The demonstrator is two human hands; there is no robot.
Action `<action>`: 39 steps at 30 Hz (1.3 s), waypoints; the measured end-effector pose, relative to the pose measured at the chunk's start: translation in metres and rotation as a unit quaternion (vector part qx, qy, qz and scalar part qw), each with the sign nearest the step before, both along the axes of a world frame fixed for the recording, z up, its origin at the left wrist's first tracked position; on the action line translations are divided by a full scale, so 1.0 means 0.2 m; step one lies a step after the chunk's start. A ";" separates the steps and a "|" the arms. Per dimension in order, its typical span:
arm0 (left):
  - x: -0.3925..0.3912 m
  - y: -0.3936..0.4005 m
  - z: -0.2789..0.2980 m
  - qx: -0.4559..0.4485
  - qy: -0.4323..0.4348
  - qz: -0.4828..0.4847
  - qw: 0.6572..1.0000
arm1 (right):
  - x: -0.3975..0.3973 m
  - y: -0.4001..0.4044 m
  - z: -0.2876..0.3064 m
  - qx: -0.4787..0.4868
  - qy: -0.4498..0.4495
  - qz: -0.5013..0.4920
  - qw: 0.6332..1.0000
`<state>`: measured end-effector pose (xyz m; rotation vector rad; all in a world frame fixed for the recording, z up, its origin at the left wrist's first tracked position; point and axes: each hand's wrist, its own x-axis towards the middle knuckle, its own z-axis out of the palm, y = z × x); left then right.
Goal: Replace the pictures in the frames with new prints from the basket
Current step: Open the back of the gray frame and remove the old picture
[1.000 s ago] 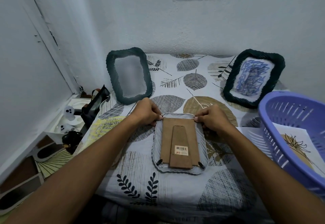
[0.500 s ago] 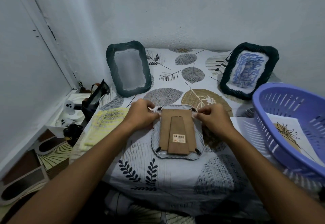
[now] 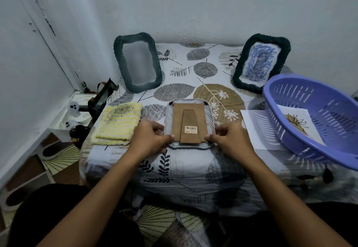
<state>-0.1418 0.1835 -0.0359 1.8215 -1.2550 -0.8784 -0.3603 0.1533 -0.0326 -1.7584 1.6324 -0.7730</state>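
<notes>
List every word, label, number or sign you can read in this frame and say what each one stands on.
Barcode sticker on the cardboard back of the face-down frame: bars and a line of print beneath, too small and blurred to read.
Yellow cloth: dark marks that may be lettering, illegible.
Print in the basket and framed blue picture: drawings only, no text.
Nothing else carries writing.

2 bare forearms reach in from the bottom edge, with no sleeve, watch, ring or band showing on either. The left hand (image 3: 150, 138) and right hand (image 3: 231, 140) are bare too, with short, unpainted nails. Below the arms, dark, plain clothing covers the person's lap (image 3: 64, 204) on both sides; its cut cannot be told in the dim light.
</notes>
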 end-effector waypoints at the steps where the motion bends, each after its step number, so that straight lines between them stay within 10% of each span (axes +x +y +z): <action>1: 0.00 0.01 0.00 0.000 0.005 0.001 1.000 | 0.00 0.01 0.00 0.003 -0.004 -0.007 1.000; 39: -0.03 -0.03 0.00 0.030 0.068 0.034 0.997 | 0.04 -0.02 -0.03 0.075 -0.039 -0.101 0.991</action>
